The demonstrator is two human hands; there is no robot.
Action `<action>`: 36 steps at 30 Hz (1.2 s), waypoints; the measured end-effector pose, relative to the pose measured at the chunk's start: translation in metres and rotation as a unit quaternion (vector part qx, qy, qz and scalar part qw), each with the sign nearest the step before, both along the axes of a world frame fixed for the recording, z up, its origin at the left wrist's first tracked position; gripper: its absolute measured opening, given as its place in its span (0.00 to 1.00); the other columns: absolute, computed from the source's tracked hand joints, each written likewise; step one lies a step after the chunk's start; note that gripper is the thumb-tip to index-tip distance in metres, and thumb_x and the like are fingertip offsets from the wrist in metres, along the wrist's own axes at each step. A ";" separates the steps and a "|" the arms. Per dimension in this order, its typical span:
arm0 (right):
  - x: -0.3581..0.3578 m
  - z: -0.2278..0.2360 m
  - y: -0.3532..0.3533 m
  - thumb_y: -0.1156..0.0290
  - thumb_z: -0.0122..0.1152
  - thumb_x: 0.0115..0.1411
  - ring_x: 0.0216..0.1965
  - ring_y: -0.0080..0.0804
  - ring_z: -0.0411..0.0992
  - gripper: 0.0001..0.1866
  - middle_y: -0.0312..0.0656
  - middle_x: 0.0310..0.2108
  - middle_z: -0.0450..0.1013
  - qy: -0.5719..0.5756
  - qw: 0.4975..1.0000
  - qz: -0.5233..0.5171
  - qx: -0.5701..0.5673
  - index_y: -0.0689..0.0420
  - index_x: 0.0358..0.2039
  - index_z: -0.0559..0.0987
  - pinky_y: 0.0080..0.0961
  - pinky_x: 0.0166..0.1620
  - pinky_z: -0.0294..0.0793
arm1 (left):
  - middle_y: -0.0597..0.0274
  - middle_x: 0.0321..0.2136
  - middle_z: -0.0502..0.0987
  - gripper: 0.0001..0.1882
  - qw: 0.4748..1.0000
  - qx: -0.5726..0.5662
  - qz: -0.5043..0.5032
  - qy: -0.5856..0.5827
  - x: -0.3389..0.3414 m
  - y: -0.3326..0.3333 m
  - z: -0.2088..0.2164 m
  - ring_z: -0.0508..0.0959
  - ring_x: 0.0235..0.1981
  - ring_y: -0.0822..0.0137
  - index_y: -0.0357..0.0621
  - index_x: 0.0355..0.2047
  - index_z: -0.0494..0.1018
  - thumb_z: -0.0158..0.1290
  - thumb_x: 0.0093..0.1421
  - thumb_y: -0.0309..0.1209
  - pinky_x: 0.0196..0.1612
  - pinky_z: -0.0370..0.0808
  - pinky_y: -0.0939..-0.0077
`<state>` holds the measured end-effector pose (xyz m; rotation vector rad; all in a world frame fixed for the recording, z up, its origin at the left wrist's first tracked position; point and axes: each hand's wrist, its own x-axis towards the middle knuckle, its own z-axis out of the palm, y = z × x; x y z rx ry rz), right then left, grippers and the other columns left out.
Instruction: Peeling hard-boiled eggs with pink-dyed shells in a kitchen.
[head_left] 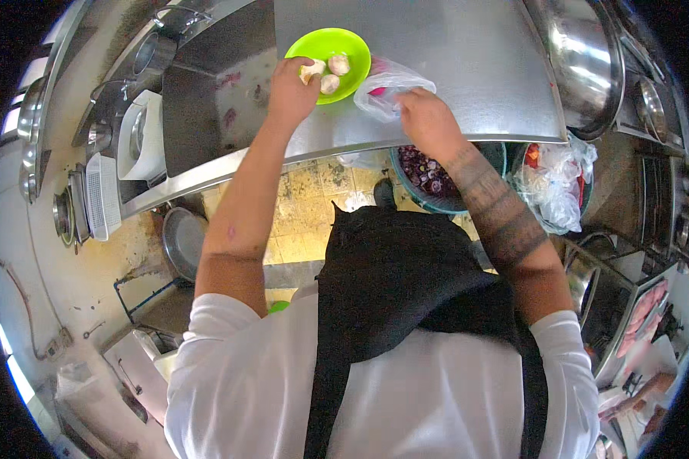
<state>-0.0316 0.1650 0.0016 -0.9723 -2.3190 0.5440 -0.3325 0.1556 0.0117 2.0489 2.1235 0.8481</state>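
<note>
Green bowl [328, 47]: left hand [291, 90] gripping 1 mushroom [311, 71]; right hand [425, 118] pinching plastic bag [390, 86].

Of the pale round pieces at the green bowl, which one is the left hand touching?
The leftmost pale piece, at the rim of the green bowl, sits under the left hand. The other two lie free inside the bowl.

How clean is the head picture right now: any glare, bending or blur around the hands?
Head view: soft glare whitens the steel counter above the clear plastic bag; the fisheye bends the counter's front edge and leaves black corners; the left hand at the green bowl and the right hand on the bag look fairly sharp; far rims are smeared and dim.
</note>
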 end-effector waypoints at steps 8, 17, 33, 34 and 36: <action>-0.074 -0.022 0.045 0.67 0.65 0.55 0.48 0.50 0.75 0.13 0.50 0.43 0.77 -0.146 0.988 -0.035 0.022 0.60 0.38 0.77 0.43 0.52 0.75 | 0.51 0.39 0.79 0.11 0.967 -0.053 0.036 -0.247 0.064 -0.073 -0.017 0.82 0.38 0.59 0.42 0.42 0.78 0.61 0.58 0.26 0.41 0.79 0.67; -0.048 -0.016 0.045 0.63 0.65 0.54 0.48 0.52 0.76 0.16 0.49 0.43 0.77 -0.138 0.984 -0.078 -0.083 0.56 0.42 0.80 0.53 0.51 0.73 | 0.51 0.42 0.78 0.17 0.963 -0.079 -0.079 -0.245 0.094 -0.060 -0.031 0.82 0.36 0.58 0.41 0.48 0.76 0.59 0.57 0.23 0.41 0.79 0.67; 0.022 -0.020 0.050 0.60 0.59 0.67 0.47 0.40 0.76 0.21 0.46 0.48 0.76 0.279 0.861 -0.078 -0.418 0.55 0.56 0.74 0.35 0.50 0.75 | 0.36 0.48 0.78 0.21 0.981 -0.135 -0.046 -0.128 0.113 -0.025 -0.067 0.76 0.53 0.41 0.30 0.51 0.75 0.52 0.57 0.27 0.60 0.72 0.55; 0.035 -0.016 0.052 0.62 0.55 0.70 0.46 0.41 0.77 0.18 0.47 0.49 0.76 0.482 0.686 -0.099 -0.535 0.57 0.56 0.73 0.35 0.48 0.76 | 0.36 0.48 0.78 0.21 0.981 -0.133 -0.048 -0.131 0.114 -0.023 -0.069 0.76 0.53 0.41 0.30 0.51 0.75 0.52 0.57 0.27 0.60 0.72 0.55; 0.066 -0.025 0.055 0.61 0.53 0.72 0.46 0.41 0.77 0.18 0.48 0.48 0.75 0.521 0.632 -0.073 -0.569 0.59 0.56 0.73 0.35 0.47 0.77 | 0.39 0.42 0.79 0.21 0.994 -0.076 -0.049 -0.054 0.116 -0.021 -0.077 0.80 0.43 0.45 0.33 0.52 0.75 0.56 0.58 0.27 0.50 0.77 0.56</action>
